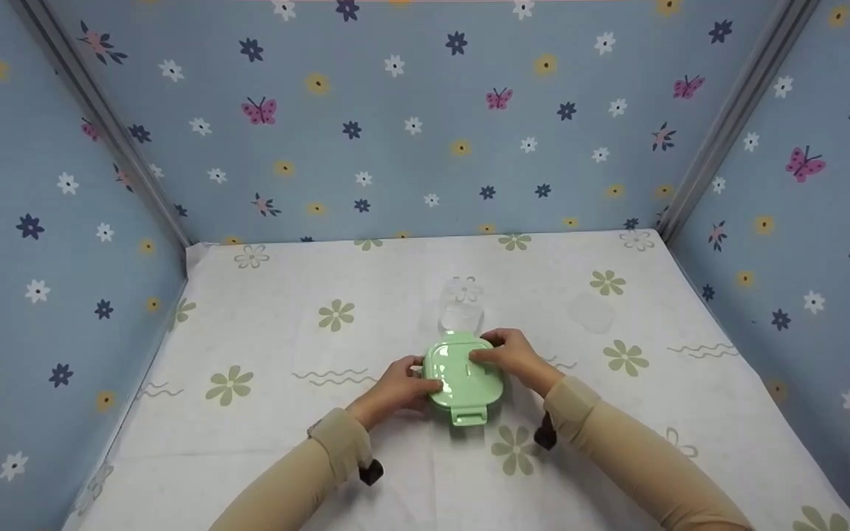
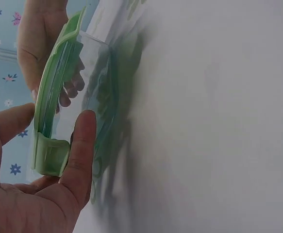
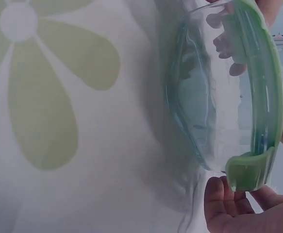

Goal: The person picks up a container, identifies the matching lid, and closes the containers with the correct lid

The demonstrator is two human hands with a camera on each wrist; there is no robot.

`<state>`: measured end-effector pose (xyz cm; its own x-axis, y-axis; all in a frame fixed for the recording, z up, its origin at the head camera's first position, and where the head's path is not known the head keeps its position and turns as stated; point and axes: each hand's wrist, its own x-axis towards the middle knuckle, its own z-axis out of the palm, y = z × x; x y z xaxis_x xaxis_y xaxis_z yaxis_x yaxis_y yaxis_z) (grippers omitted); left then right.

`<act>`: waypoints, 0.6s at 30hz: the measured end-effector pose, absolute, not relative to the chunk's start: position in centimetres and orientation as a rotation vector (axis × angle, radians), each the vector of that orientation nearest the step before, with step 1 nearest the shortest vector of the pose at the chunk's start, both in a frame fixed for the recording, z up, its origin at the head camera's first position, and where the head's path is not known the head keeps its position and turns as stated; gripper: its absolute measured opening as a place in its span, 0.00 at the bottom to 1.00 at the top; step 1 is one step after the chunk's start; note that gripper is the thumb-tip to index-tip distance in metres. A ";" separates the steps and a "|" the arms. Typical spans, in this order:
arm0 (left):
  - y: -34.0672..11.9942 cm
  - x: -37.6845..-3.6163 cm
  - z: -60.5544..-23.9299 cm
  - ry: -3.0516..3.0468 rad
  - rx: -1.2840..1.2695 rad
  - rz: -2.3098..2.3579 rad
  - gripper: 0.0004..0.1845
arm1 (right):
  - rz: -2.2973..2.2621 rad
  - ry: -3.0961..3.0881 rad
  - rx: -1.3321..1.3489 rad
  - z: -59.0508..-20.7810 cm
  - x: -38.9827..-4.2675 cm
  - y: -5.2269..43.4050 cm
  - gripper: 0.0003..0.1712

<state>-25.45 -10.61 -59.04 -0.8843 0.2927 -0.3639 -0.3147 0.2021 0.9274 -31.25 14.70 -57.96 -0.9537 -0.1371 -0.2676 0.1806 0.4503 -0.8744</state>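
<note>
Between both hands is a food container with a light green lid (image 1: 462,372) and a see-through body (image 3: 194,92). It sits low over the white cloth, with its lid facing up. The left hand (image 1: 399,387) grips the left side, its thumb on the lid and its fingers against the side wall, by a side latch (image 2: 52,156). On the opposite side, the right hand (image 1: 517,358) holds the container with a finger or thumb over the lid top and the others lower at the edge. The front latch (image 1: 469,417) points toward the person.
Just behind the container stands a small clear cup-like piece (image 1: 460,317). Farther right lies a flat, round clear piece (image 1: 592,313). A flower-printed white cloth (image 1: 263,435) covers the table, and blue patterned walls (image 1: 410,162) enclose its back and sides.
</note>
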 end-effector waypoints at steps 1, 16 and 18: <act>-10.6 -25.3 -59.0 2.012 -0.021 1.730 0.43 | -1.495 2.408 0.044 -57.9 -31.3 14.7 0.28; -10.0 -24.8 -59.5 1.935 -0.136 1.850 0.45 | -1.432 2.419 0.119 -57.6 -32.1 14.8 0.19; -9.9 -24.8 -59.5 1.929 -0.146 1.857 0.45 | -1.437 2.424 0.121 -57.7 -32.1 14.8 0.19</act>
